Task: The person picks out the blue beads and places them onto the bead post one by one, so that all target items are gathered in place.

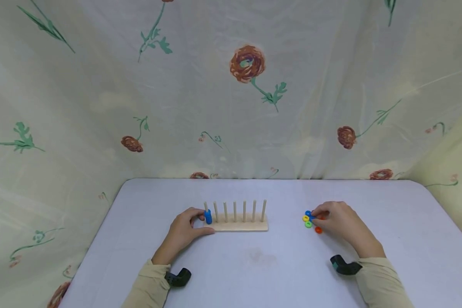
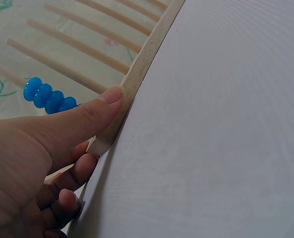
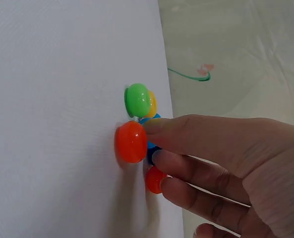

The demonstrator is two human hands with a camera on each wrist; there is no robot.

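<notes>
My left hand (image 1: 182,230) grips the left end of a wooden peg stand (image 1: 240,228), thumb on the front edge of its base and fingers behind. Several blue rings (image 1: 208,217) are stacked on the leftmost peg; the other pegs are bare. To the right, my right hand (image 1: 342,221) pinches a blue ring (image 3: 150,142) between thumb and fingers, which partly hide it. Around the fingertips lie a green ring (image 3: 138,100), a yellow ring (image 1: 306,218), another blue ring (image 1: 308,213), an orange ring (image 3: 132,142) and a second orange ring (image 3: 155,180) beside the fingers.
The stand and rings are on a white table (image 1: 254,269) with a flowered curtain (image 1: 300,85) behind it. A black wrist device (image 1: 179,278) sits on the left sleeve, and a similar device (image 1: 345,265) on the right one.
</notes>
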